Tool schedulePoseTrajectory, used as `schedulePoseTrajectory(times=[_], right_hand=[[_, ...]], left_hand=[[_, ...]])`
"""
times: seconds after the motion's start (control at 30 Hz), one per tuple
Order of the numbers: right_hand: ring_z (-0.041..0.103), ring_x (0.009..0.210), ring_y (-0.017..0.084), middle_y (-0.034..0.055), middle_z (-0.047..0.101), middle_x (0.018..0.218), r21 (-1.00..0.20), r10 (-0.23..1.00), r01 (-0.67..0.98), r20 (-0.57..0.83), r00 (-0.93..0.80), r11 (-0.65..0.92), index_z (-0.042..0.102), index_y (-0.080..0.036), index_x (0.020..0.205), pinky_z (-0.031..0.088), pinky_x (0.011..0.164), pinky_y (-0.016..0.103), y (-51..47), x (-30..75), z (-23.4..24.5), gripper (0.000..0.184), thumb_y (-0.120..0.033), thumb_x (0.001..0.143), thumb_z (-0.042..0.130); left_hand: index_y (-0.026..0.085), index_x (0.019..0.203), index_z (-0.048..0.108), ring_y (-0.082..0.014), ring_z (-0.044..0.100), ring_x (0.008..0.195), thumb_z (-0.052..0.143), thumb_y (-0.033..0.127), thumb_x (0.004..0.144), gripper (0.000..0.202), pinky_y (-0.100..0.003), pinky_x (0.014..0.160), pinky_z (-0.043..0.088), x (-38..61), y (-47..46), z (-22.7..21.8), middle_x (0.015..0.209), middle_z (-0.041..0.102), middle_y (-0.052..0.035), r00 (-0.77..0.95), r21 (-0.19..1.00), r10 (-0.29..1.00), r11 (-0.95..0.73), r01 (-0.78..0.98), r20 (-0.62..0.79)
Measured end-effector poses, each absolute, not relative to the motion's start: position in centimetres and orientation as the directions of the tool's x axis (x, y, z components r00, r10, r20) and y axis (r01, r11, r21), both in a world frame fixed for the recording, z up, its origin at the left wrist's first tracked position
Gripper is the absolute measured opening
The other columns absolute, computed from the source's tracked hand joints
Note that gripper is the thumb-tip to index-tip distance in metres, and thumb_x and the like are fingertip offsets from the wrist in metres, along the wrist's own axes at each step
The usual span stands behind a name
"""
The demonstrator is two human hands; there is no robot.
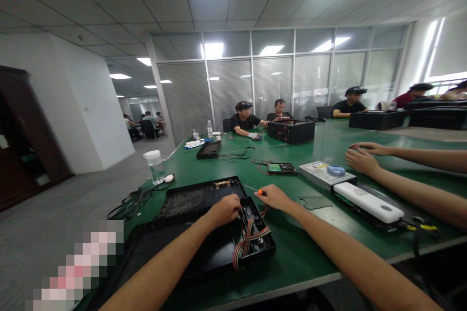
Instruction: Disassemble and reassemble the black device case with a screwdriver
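Observation:
A black metal case [215, 243] lies opened out on the green table in front of me. Ribbon-like striped cables [251, 240] loop over its right compartment. My left hand [228, 209] is closed at the inner edge of that compartment; whatever its fingers pinch is hidden. Just right of the case, my right hand [273, 198] grips a screwdriver [260, 192] with an orange and black handle. The thin shaft points left, over the case's far right corner. Behind the compartment stands the panel [204, 197] with a small brass-coloured part.
A clear jar [155, 167] and coiled black cable [129, 204] sit at left. Ahead lies a green circuit board part [280, 168]. To the right are a silver drive box [321, 175], a long white device [368, 201] and another person's hands [365, 158].

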State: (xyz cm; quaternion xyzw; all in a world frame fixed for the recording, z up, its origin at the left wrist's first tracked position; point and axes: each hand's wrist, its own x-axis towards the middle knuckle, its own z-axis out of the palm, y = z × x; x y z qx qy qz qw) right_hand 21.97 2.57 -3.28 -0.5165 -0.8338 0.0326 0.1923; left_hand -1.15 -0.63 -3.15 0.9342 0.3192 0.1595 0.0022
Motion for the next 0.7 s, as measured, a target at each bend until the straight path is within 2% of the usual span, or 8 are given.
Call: schedulePoseTrajectory(times=[0.1,0.23,0.4,0.53,0.7], right_hand=[[0.057,0.061,0.016,0.006,0.065,0.068,-0.236,0.875,0.86,0.305,-0.376,0.452,0.067,-0.018,0.074,0.031,0.054,0.022,2.6,22.2,-3.1,0.044,-0.048,0.083,0.036],[0.058,0.065,0.016,0.0065,0.066,0.071,-0.229,0.885,0.879,0.323,-0.337,0.418,0.067,-0.018,0.074,0.032,0.056,0.022,2.5,22.4,-2.6,0.043,-0.047,0.084,0.036],[0.058,0.066,0.016,0.0063,0.066,0.073,-0.224,0.891,0.885,0.307,-0.333,0.408,0.067,-0.018,0.076,0.032,0.056,0.022,2.6,22.4,-2.5,0.042,-0.047,0.084,0.036],[0.059,0.065,0.016,0.0061,0.066,0.071,-0.221,0.886,0.877,0.3,-0.354,0.426,0.067,-0.018,0.075,0.032,0.055,0.022,2.6,22.2,-2.7,0.042,-0.047,0.084,0.037],[0.059,0.065,0.016,0.0064,0.067,0.072,-0.234,0.887,0.874,0.297,-0.354,0.427,0.067,-0.018,0.075,0.032,0.056,0.022,2.6,22.3,-2.7,0.041,-0.046,0.084,0.038]], left_hand=[[0.014,0.078,0.062,-0.0142,0.051,0.084,0.048,0.006,0.072,0.017,-0.023,0.079,0.041,-1.2,-0.6,-3.1,0.087,0.054,-0.0047,0.721,0.109,0.597,-0.791,0.602,0.353],[0.015,0.085,0.06,-0.0148,0.051,0.093,0.043,0.009,0.08,0.019,-0.025,0.085,0.04,-1.0,-0.6,-2.9,0.099,0.056,-0.0055,0.731,0.105,0.573,-0.808,0.58,0.372],[0.015,0.092,0.056,-0.0147,0.054,0.083,0.037,0.015,0.088,0.019,-0.026,0.08,0.042,-0.6,-0.5,-3.0,0.088,0.059,-0.0052,0.711,0.063,0.616,-0.769,0.636,0.339],[0.014,0.091,0.056,-0.0152,0.054,0.083,0.037,0.02,0.089,0.02,-0.026,0.08,0.042,-0.3,-0.2,-3.4,0.088,0.06,-0.0063,0.742,0.015,0.58,-0.791,0.611,0.337],[0.014,0.092,0.058,-0.0153,0.055,0.085,0.038,0.019,0.089,0.021,-0.027,0.082,0.042,-0.2,0.1,-3.6,0.089,0.061,-0.0071,0.753,0.039,0.555,-0.813,0.581,0.353]])
